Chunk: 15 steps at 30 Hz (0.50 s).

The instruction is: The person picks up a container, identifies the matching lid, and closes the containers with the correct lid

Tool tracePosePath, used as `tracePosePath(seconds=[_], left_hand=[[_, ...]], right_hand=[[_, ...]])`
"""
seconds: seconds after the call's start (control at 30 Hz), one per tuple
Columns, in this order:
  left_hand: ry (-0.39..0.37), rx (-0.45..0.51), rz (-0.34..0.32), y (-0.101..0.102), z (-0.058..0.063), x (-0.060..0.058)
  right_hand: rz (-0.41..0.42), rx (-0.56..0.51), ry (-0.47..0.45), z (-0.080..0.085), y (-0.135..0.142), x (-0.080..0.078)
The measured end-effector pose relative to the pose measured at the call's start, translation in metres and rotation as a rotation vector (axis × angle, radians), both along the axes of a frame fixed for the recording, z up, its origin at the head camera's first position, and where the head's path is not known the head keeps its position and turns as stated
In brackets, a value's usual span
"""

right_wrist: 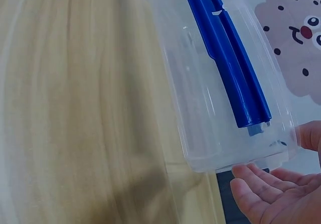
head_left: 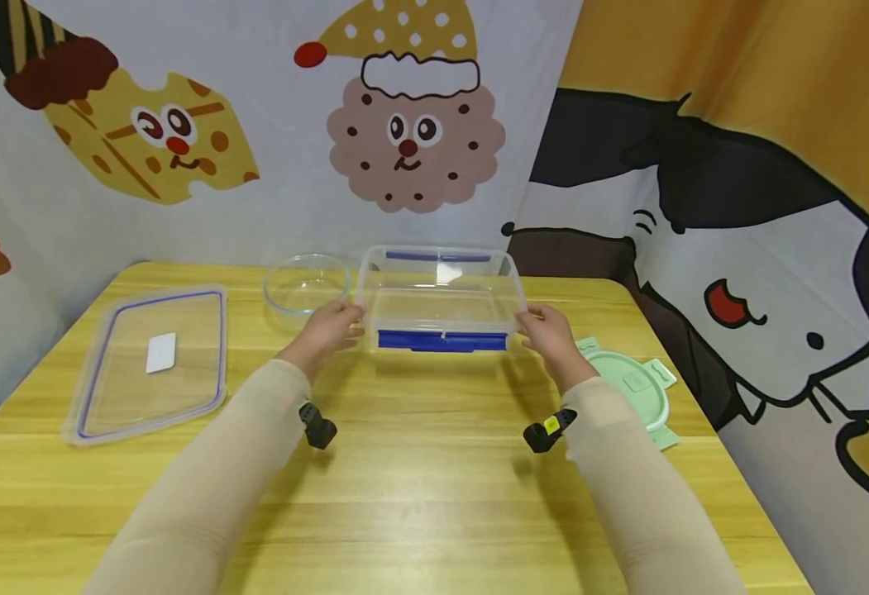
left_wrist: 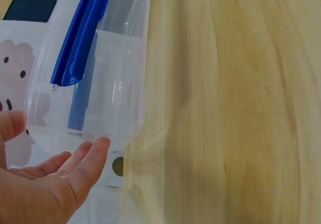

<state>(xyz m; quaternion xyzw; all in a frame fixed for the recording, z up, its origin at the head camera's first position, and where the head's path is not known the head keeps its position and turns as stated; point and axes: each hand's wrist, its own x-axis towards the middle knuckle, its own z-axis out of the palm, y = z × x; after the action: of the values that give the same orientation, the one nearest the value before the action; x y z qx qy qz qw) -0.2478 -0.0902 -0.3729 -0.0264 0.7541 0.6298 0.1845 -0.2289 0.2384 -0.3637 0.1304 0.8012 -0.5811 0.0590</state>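
Note:
A clear plastic food container point(head_left: 441, 321) with blue clips point(head_left: 441, 340) is held open-side up at the back middle of the table, seemingly just above it. My left hand point(head_left: 327, 332) grips its left end, and my right hand point(head_left: 551, 335) grips its right end. In the left wrist view, the left hand point(left_wrist: 55, 191) has its thumb by the rim and its fingers against the container's end. From the right wrist view, the right hand point(right_wrist: 281, 194) holds the other end likewise, thumb up at the rim, fingers lower down.
A round glass bowl point(head_left: 306, 312) stands left of the container. At the left of the table point(head_left: 434, 496) lies a clear rectangular lid point(head_left: 196, 364) with a blue seal and a white label. A round green lid point(head_left: 631, 388) with tabs lies beside the right forearm. Patterned curtains hang behind.

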Motion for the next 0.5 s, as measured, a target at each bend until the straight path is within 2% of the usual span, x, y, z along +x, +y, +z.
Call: tracePosePath(seconds=[0.5], left_hand=[[0.016,-0.016,-0.015,-0.004,0.003,0.023]], right_hand=[[0.001,-0.003,0.000,0.003,-0.001,0.025]])
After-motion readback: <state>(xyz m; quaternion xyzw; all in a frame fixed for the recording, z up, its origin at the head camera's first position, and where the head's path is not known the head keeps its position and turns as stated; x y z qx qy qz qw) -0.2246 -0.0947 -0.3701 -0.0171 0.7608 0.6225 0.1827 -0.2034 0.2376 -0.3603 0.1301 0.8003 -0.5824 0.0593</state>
